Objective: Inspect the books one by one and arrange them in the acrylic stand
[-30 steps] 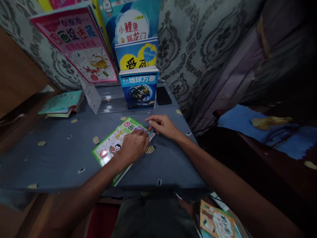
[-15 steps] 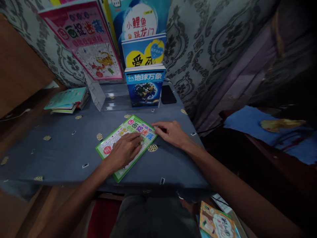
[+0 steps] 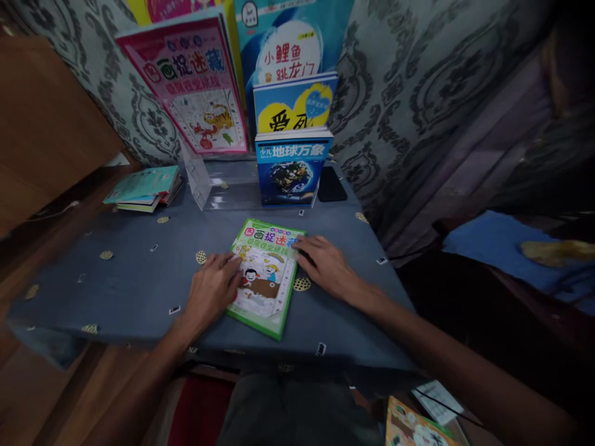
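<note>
A green-bordered picture book (image 3: 263, 282) lies flat on the table, cover up, its top edge toward the book stand. The cover shows cartoon children, a rainbow and colourful Chinese characters. My left hand (image 3: 214, 288) rests at the book's left edge, fingers stretched out and their tips on the cover. At the upper right edge, my right hand (image 3: 323, 260) touches the book with its fingers extended. Neither hand is wrapped round it. Both thumbs are hard to make out.
Behind the book, a clear stand (image 3: 199, 179) holds a pink picture book (image 3: 195, 93) and a blue earth book (image 3: 294, 170), among others. A black phone (image 3: 331, 184) lies beside it. Stacked books (image 3: 146, 186) sit at the left. Blue cloth (image 3: 493, 248) is at the right.
The green book has turned from slanted to nearly upright before me. My left hand has slid off the cover's middle to its left edge. The view has shifted slightly left.
</note>
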Available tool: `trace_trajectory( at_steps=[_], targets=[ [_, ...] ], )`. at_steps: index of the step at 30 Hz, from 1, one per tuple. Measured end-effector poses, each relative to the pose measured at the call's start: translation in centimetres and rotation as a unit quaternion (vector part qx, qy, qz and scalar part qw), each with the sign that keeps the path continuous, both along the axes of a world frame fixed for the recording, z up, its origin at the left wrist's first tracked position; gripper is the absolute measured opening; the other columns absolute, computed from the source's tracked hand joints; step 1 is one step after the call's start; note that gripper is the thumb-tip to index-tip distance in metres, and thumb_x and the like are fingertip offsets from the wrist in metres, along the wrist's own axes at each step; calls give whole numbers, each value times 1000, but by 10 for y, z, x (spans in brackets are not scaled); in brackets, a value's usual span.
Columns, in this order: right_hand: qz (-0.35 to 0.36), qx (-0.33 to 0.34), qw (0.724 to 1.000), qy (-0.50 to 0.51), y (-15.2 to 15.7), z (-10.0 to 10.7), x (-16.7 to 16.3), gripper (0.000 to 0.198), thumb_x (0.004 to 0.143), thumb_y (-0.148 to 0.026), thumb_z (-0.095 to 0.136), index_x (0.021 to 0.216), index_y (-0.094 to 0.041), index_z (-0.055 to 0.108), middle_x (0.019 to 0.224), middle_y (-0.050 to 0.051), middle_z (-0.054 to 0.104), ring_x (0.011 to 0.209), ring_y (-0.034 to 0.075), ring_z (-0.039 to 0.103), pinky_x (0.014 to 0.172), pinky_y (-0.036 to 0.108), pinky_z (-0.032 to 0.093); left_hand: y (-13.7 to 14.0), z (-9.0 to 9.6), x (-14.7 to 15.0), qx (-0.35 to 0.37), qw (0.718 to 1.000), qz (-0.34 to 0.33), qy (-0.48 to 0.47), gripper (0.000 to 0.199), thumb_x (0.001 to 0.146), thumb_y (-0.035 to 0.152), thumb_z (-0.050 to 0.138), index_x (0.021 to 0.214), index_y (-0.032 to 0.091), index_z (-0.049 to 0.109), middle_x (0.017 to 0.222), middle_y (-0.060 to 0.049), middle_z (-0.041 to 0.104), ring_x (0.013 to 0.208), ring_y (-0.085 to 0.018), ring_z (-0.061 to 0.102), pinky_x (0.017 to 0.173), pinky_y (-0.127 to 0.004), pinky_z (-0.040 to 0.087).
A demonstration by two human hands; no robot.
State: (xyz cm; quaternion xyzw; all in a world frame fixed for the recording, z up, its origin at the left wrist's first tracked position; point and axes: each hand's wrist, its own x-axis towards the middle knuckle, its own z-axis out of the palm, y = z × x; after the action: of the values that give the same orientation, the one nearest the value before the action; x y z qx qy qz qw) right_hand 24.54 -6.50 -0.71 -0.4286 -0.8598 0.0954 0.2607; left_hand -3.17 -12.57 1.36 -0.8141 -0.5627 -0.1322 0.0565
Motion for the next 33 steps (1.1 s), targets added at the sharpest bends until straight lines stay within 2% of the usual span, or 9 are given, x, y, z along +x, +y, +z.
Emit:
trace_trajectory(
  at_steps=[3, 6, 11, 14, 17, 24, 33],
  targets=[
    [-3, -6, 1000, -12, 26, -3, -7, 32, 98, -25, 47, 120, -17, 69, 130, 15, 70, 124, 31, 61, 107, 53, 48, 3, 6, 12, -15, 1000, 8, 18, 25, 100, 27, 50, 111, 21, 72, 114, -10, 71, 99, -26, 64, 86, -41, 56],
    [-20, -8, 999, -41, 39, -6, -15, 36, 97, -27, 48, 126, -14, 66, 136, 16, 66, 135, 33, 54, 114, 56, 42, 20, 10, 18, -36, 999, 7, 23, 25, 100, 28, 49, 110, 21, 71, 106, -10, 69, 96, -26, 64, 82, -39, 56],
    [-43, -13, 997, -63, 47, -9, -21, 45, 99, -32, 46, 139, -14, 56, 146, 17, 59, 141, 32, 49, 117, 58, 37, 62, 2, 17, -52, 998, -35, -13, 31, 100, 27, 50, 127, 17, 62, 138, -15, 60, 123, -29, 60, 103, -44, 50],
    [-50, -32, 996, -60, 53, -11, -17, 49, 99, -36, 45, 143, -14, 53, 148, 18, 58, 139, 31, 52, 118, 57, 37, 77, -8, 14, -58, 996, -50, -41, 34, 101, 27, 49, 131, 16, 58, 142, -15, 58, 129, -29, 58, 108, -45, 47],
    [-40, -37, 996, -63, 52, -13, -14, 52, 101, -38, 41, 147, -15, 48, 153, 17, 52, 145, 31, 45, 120, 58, 34, 78, -16, 12, -45, 996, -52, -55, 35, 102, 28, 46, 133, 17, 57, 146, -15, 56, 134, -30, 55, 111, -47, 45],
    [-13, -37, 993, -111, 16, -12, -16, 66, 105, -49, 31, 158, -11, 27, 163, 18, 37, 154, 31, 27, 123, 60, 26, 75, -20, 17, -29, 998, -39, -36, 35, 103, 27, 41, 132, 15, 56, 146, -18, 55, 135, -31, 53, 111, -49, 43],
    [67, -6, 986, -151, -50, -10, -12, 71, 102, -58, 38, 161, -22, 21, 167, 14, 30, 156, 32, 22, 123, 61, 26, 74, -19, 17, -30, 998, -41, -38, 37, 103, 28, 38, 133, 15, 55, 146, -19, 55, 132, -32, 56, 109, -52, 44]
  ],
)
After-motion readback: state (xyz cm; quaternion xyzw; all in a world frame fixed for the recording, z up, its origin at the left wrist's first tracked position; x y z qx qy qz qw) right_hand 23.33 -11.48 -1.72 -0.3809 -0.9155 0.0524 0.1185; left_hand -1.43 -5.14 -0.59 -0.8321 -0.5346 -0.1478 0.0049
